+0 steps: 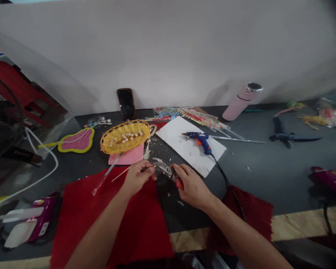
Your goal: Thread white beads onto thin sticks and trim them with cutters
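Note:
My right hand (192,185) is wrapped round the red handles of a pair of pruning shears (166,170). The curved metal blades point left, toward the fingertips of my left hand (140,175). Those fingers are pinched together close to the blades, and whatever small piece they hold is too small to name. A thin wooden stick (120,174) runs beside and behind my left hand; I cannot tell whether the fingers touch it. Just beyond that hand, a yellow woven basket (104,144) with several small pale cubes overlaps pink paper (128,157).
A blue glue gun (203,140) rests on a white board (179,130), its cable trailing toward me. Red cloth (145,224) covers the front left. Wrapped sticks (198,117), a phone (126,104) and a pink bottle (238,106) line the wall. Debris dots the dark tabletop (257,164).

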A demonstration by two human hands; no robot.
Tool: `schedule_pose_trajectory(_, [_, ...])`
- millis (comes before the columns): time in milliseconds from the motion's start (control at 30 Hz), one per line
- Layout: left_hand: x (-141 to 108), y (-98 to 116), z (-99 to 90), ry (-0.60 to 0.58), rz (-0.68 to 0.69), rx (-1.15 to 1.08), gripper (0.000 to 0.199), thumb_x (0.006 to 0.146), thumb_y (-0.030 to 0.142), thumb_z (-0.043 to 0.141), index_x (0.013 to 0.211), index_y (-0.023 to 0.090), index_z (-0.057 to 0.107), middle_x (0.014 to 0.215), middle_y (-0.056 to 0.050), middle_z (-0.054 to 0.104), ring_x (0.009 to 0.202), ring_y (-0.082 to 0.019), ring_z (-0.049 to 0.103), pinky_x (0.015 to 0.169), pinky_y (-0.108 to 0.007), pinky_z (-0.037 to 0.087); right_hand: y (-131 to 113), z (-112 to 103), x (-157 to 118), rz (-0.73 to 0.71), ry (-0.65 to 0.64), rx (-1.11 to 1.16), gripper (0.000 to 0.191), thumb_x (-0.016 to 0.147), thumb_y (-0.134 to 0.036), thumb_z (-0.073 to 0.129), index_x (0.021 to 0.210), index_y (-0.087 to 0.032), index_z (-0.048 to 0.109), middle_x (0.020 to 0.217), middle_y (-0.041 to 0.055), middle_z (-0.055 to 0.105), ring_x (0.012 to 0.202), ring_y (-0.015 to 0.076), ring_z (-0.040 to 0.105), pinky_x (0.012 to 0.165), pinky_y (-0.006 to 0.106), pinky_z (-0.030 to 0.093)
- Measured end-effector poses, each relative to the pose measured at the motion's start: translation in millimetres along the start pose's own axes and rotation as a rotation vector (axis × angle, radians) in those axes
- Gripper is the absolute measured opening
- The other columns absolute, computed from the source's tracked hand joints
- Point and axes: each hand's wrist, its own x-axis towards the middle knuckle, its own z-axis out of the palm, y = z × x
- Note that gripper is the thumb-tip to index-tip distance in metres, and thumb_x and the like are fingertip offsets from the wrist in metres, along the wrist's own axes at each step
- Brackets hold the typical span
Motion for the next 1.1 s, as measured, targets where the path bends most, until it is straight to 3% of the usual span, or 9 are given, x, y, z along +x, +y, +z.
schedule_pose_trajectory(200, [-0.9,-3.0,1.6,0.026,0.099,0.036,0.023,0.078,0.037,0.060,0.068,0.016,0.056,0.059,0.000,0.064,0.047,-0.009,0.047,0.045,-0.020,0.030,-0.6,-9.3,1.2,-0.015,-0.038,0.081,0.061,0.069,-0.009,0.046,0.129,-0.015,0.038,0.117,0.0115,0.051,0.110,0.0230,0.047,0.097,0.038,0.040])
schedule_pose_trajectory(300, [-0.5,-1.8,1.0,0.006,0.090,0.014,0.024,0.078,0.037,0.059,0.068,0.016,0.054,0.059,-0.001,0.064,0.045,-0.008,0.046,0.044,-0.020,0.029,0.2,-10.5,2.0,-0.011,-0.054,0.057,0.061,0.070,-0.010,0.046,0.130,-0.016,0.037,0.120,0.0119,0.050,0.112,0.0243,0.046,0.096,0.041,0.039])
schedule_pose_trajectory(433, [-0.3,3.0,-3.0,-0.086,-0.025,-0.077,0.028,0.075,0.039,0.062,0.068,0.015,0.051,0.054,0.000,0.062,0.038,-0.005,0.035,0.040,-0.018,0.022,1.6,-8.4,2.8,-0.011,-0.032,-0.025,0.067,0.069,-0.009,0.045,0.134,-0.018,0.033,0.125,0.0119,0.047,0.114,0.0266,0.043,0.095,0.046,0.037])
schedule_pose_trajectory(567, [-1.3,7.8,-7.3,-0.220,-0.170,-0.202,0.033,0.071,0.041,0.067,0.069,0.014,0.049,0.050,0.000,0.060,0.035,-0.003,0.030,0.037,-0.017,0.015,1.5,-8.2,3.2,-0.045,-0.029,-0.059,0.068,0.068,-0.008,0.046,0.134,-0.017,0.034,0.123,0.0121,0.049,0.111,0.0264,0.043,0.094,0.044,0.037])
schedule_pose_trajectory(667, [-2.0,8.3,-8.7,-0.247,-0.203,-0.241,0.035,0.069,0.042,0.069,0.069,0.014,0.048,0.049,-0.001,0.059,0.035,-0.002,0.028,0.037,-0.016,0.012,1.0,-7.8,2.6,-0.063,-0.040,-0.047,0.064,0.067,-0.008,0.047,0.130,-0.016,0.039,0.119,0.0120,0.050,0.109,0.0253,0.045,0.093,0.042,0.039])
schedule_pose_trajectory(900, [1.0,-1.9,-6.5,-0.183,-0.179,-0.213,0.030,0.076,0.039,0.064,0.071,0.014,0.049,0.051,0.000,0.060,0.033,-0.001,0.026,0.035,-0.016,0.014,-0.5,-4.1,0.0,-0.013,-0.050,-0.027,0.061,0.068,-0.008,0.047,0.128,-0.012,0.039,0.114,0.0126,0.051,0.106,0.0242,0.047,0.094,0.039,0.041])
schedule_pose_trajectory(1100, [3.7,-5.2,5.0,0.083,0.058,0.048,0.022,0.077,0.036,0.062,0.077,0.015,0.056,0.064,-0.001,0.064,0.045,-0.006,0.045,0.044,-0.019,0.035,-1.3,-3.3,2.1,0.067,-0.006,-0.026,0.059,0.069,-0.010,0.047,0.128,-0.014,0.038,0.117,0.0124,0.050,0.109,0.0246,0.046,0.095,0.039,0.040])
